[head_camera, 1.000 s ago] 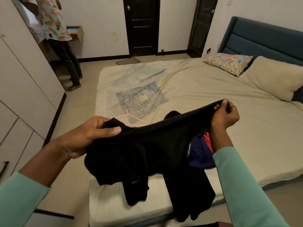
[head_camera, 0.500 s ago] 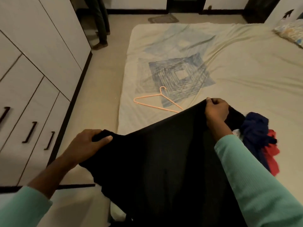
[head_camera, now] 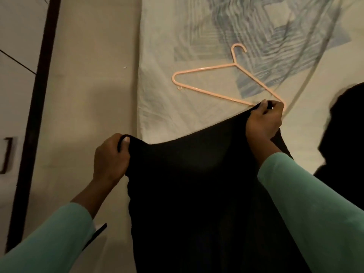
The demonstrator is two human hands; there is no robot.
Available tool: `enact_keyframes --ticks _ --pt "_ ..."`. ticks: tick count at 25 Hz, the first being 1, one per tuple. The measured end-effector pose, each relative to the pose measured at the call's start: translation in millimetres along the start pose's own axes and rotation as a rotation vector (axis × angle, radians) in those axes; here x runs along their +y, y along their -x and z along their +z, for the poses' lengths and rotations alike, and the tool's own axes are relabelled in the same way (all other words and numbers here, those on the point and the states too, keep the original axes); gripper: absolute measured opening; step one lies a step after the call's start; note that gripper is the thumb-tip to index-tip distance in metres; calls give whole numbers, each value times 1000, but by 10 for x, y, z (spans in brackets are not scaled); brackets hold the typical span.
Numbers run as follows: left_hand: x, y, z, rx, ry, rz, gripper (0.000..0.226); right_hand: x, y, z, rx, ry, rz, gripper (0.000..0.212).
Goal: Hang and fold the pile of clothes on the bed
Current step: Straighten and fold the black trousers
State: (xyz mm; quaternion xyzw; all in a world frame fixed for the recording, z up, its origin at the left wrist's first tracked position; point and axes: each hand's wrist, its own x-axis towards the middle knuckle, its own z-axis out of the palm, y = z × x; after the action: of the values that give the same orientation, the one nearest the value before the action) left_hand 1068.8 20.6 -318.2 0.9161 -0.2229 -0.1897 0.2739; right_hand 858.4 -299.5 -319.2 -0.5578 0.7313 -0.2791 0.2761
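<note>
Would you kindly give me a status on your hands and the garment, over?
Status: left hand and right hand grip black garment by top edge, stretched between them. On bed, peach hanger lies flat, tip beside right hand.

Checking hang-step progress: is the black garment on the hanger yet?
No: the peach hanger lies bare on the bed, while the left hand and right hand grip the black garment by its top edge.

At left, white wardrobe with a dark handle near the edge; along its foot, a dark plinth strip. Right of that, beige floor bearing a small white speck.
</note>
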Motion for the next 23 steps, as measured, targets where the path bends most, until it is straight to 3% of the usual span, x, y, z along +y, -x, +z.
enact_keyframes --ticks 4,10,12,17,19,23 --pt "-240 -287 339 97 -14 50 23 73 -39 225 89 252 -95 34" --pt "-269 -410 368 278 -146 41 38 103 -142 290 59 248 -115 33" --pt "-230 -379 228 256 -179 133 47 36 -160 208 14 197 -100 33" --pt "12 -59 -284 117 -392 556 73 -68 -275 -112 -204 -88 11 29" --pt "105 140 -393 175 -430 604 73 -76 -273 -295 -252 -185 99 15" --pt "193 700 -429 384 -359 614 57 42 -190 -805 -239 -455 230 13"
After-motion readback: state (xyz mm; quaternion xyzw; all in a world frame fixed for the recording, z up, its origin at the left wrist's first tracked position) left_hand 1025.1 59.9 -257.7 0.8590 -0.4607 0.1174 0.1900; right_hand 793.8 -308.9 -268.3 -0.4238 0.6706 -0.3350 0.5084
